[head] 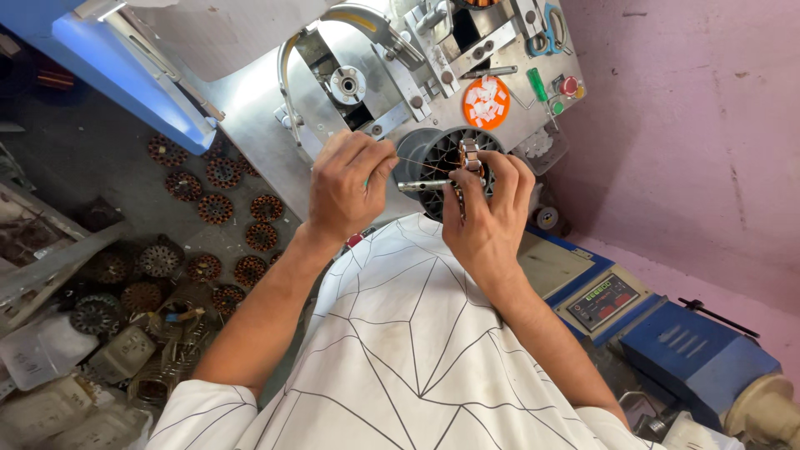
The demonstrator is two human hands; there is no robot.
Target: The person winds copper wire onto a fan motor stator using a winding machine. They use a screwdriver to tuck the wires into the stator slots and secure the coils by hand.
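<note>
From the head view I see my right hand (487,208) pinching a small copper-wound metal armature on a steel shaft (462,171), held just above the dark grey ribbed plastic basket (433,150) at twelve o'clock from my white patterned shirt (408,333). My left hand (346,187), at nine o'clock from the armature, has its fingers pressed together on a thin copper wire (417,163) running across to it. Round copper-wound stators (217,208) lie scattered on the floor at nine o'clock, beside the silver metal winding machine desk (250,100).

Copper-wound stator (469,158) held upright on a steel shaft (421,186).
</note>
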